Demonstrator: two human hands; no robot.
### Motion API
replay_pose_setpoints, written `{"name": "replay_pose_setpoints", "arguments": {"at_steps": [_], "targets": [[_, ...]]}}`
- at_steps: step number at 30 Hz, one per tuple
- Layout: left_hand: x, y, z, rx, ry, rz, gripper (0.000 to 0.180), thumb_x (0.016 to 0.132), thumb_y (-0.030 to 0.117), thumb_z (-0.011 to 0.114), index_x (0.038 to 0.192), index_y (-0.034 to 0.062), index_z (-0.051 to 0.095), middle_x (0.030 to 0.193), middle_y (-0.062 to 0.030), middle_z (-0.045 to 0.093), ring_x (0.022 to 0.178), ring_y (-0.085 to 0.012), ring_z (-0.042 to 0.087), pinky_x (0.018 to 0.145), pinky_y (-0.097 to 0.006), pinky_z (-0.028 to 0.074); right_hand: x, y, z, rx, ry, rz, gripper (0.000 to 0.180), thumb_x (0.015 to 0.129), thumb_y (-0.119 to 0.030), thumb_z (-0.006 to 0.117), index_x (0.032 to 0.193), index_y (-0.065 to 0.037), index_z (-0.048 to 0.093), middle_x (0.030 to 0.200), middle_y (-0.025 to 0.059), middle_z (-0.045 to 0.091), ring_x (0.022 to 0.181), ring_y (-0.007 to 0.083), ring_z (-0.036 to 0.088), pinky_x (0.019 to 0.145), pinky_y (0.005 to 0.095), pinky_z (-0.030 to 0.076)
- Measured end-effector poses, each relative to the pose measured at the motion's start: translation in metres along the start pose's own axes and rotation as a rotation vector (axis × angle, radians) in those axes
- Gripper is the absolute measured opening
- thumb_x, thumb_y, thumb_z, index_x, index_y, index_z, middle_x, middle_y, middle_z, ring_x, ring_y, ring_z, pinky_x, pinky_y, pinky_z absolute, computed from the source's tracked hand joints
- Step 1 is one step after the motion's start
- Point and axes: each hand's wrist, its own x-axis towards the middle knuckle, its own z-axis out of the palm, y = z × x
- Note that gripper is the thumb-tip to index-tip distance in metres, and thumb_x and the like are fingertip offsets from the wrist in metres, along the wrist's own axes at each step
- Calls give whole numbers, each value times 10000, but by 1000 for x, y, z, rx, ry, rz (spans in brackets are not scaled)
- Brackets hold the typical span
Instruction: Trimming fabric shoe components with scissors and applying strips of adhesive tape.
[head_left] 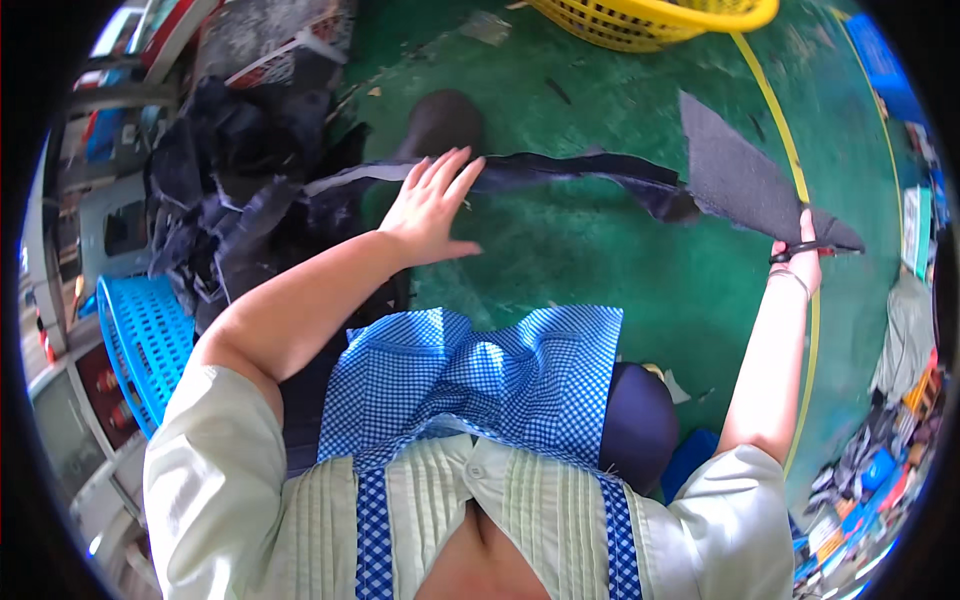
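My left hand (428, 212) is open, its fingers spread over a long narrow strip of dark cloth (570, 168). I cannot tell if it touches the strip. The strip stretches from a dark cloth heap on the left toward a grey fabric piece (735, 165) on the right. At the lower corner of that piece, my right hand (802, 268) is closed on it with the arm reaching out. A dark tool that looks like scissors (795, 252) also lies in the right hand; its blades are partly hidden.
A heap of dark cloth (230, 190) lies at the left, beside a blue plastic basket (140, 340). A yellow basket (640, 25) stands at the far edge. Yellow lines run along the green floor (560, 260). Mixed piled items (870, 480) fill the right edge.
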Motion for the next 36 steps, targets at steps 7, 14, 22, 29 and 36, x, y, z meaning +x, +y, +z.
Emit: {"name": "replay_pose_setpoints", "arguments": {"at_steps": [7,14,22,29,36], "targets": [[89,40,47,-181,45,-146,370,730,169,659,1069,108,523,876,-149,635,804,-349,625,703,-438,502,-26,-12,-18,-33,-16,-78,404,694,-179,840,955,7,594,841,87,636,571,130,558,420,229,426],[57,70,97,299,-279,-17,368,830,103,519,1189,79,444,1069,-155,527,914,-302,619,685,-404,545,71,171,-88,-194,10,70,307,767,-182,783,878,-51,528,576,2,510,447,89,480,337,251,349],[44,43,123,361,-369,-187,481,833,88,508,1307,98,427,1106,-170,492,903,-299,613,684,-391,553,-81,211,-113,-537,-927,471,248,850,-314,685,820,-77,621,642,-8,580,476,76,502,428,219,370],[37,43,99,356,-483,-199,587,790,50,526,1356,164,421,1105,-168,477,922,-300,621,726,-392,541,-67,242,-112,-802,-1128,792,653,796,-731,504,726,-84,558,622,-9,502,492,104,486,451,245,391],[19,25,95,381,-436,-169,524,806,82,524,1323,125,449,1077,-156,474,889,-299,611,704,-402,531,-48,231,-63,-1016,-1366,979,759,782,-774,454,786,-25,572,663,38,526,512,137,538,488,287,478]]}}
